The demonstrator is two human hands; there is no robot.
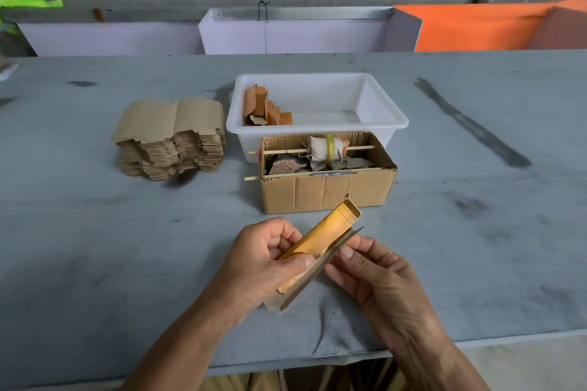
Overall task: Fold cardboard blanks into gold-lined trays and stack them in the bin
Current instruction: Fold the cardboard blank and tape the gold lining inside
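Just in front of the brown corrugated cardboard box (pixel 328 189), the left hand (pixel 263 263) is pinching the half-folded gold-lined cardboard blank (pixel 320 247) while the right hand (pixel 371 276) is gripping its outer wall, seemingly steadying it for creasing.

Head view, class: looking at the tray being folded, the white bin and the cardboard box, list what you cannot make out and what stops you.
- Tray: near end hidden under the left hand; how far it is folded is unclear.
- Right hand: fingertips behind the card, so its grip is uncertain.
- White bin: front floor hidden by its wall and the cardboard box.
- Folded trays: overlapping, no count.
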